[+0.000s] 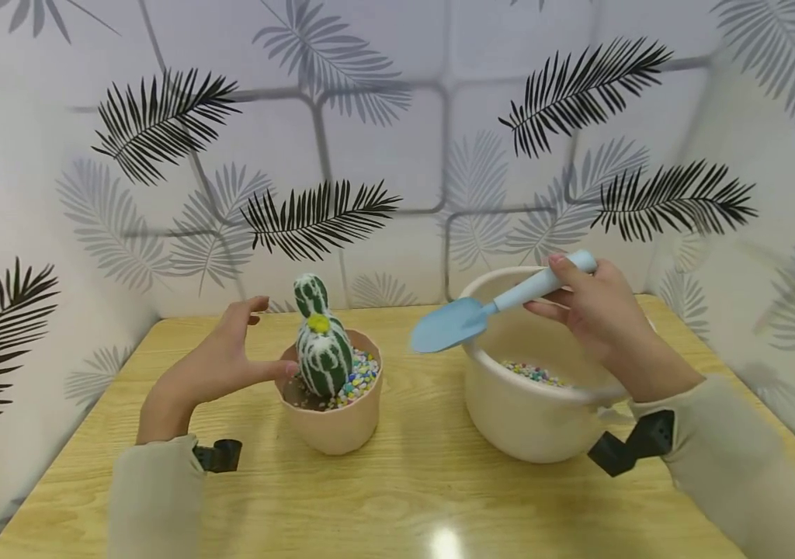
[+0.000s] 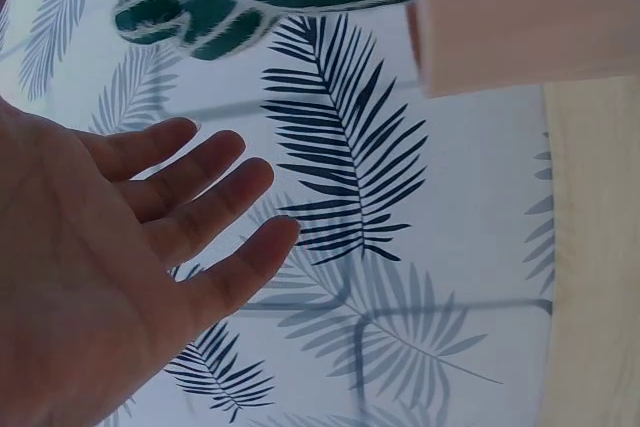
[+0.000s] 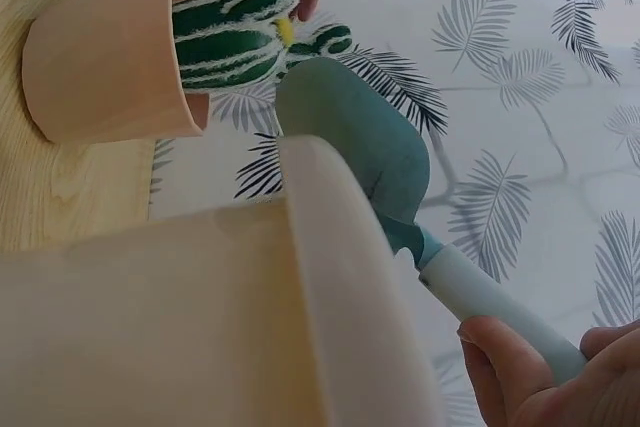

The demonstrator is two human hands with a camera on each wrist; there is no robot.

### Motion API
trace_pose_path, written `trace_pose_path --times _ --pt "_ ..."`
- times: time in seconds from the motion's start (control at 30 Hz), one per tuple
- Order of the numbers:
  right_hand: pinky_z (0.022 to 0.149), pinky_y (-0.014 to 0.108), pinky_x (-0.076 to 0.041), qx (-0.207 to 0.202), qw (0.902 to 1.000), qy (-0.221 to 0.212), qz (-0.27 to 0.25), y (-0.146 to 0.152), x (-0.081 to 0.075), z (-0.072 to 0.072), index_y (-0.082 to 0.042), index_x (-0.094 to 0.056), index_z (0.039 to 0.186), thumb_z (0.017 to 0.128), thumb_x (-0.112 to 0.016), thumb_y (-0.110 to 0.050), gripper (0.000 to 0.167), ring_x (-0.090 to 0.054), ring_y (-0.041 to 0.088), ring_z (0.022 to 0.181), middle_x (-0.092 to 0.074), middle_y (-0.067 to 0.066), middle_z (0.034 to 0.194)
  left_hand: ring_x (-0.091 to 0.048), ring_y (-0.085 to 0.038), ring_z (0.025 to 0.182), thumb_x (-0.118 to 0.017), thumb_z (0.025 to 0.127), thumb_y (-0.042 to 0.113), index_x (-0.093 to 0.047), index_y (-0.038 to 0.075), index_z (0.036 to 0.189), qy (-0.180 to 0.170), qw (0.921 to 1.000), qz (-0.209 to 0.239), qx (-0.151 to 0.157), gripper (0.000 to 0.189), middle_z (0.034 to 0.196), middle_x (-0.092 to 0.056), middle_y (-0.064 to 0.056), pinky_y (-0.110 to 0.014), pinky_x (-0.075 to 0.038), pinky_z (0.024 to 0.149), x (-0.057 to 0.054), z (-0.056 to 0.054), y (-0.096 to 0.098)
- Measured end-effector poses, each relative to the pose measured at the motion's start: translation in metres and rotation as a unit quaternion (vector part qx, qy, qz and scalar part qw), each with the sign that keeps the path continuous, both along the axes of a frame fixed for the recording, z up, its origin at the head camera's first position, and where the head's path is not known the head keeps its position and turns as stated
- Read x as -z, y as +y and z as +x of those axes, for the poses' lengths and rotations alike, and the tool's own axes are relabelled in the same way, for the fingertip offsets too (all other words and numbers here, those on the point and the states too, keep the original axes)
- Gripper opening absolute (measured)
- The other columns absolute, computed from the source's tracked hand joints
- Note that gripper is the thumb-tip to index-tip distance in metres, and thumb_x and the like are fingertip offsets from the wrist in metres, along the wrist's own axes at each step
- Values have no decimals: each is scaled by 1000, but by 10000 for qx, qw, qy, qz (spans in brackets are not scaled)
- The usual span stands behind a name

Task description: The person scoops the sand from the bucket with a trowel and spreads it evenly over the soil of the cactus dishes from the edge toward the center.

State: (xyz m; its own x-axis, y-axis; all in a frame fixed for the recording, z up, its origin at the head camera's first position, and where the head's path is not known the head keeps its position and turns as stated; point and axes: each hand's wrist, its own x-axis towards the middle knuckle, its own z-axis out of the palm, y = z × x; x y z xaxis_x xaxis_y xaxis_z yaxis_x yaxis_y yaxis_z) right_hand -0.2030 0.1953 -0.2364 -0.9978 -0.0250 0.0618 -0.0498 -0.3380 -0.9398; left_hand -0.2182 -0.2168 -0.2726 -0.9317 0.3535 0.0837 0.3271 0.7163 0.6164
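Note:
A light blue garden trowel [image 1: 448,324] is held by its handle in my right hand [image 1: 596,318], above the rim of a large cream pot [image 1: 530,423]. Its blade points left, toward a smaller pink flowerpot [image 1: 338,431]. In that flowerpot a green cactus [image 1: 325,361] with white fuzz and a yellow flower leans slightly left. Colourful pebbles [image 1: 362,379] lie to the right of its base. My left hand [image 1: 212,365] is beside the flowerpot, thumb over its left rim by the cactus, the other fingers spread apart. The left wrist view shows those fingers loosely extended [image 2: 150,217].
More coloured pebbles [image 1: 533,374] cover part of the cream pot's floor. Both pots stand on a wooden table [image 1: 397,497]. Behind it rises a wall [image 1: 397,155] with a leaf pattern. Each wrist carries a small black camera [image 1: 219,456].

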Motion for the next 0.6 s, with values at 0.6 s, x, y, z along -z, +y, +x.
trace_pose_path --times 0.6 --pt "72 31 -59 189 9985 16 -506 58 -7 4 -6 -43 100 93 -58 -22 23 -70 18 80 -63 4 85 -21 -39 141 -68 85 43 -9 2 151 95 9992 -275 265 98 155 -17 -19 -60 -29 108 -51 -13 27"
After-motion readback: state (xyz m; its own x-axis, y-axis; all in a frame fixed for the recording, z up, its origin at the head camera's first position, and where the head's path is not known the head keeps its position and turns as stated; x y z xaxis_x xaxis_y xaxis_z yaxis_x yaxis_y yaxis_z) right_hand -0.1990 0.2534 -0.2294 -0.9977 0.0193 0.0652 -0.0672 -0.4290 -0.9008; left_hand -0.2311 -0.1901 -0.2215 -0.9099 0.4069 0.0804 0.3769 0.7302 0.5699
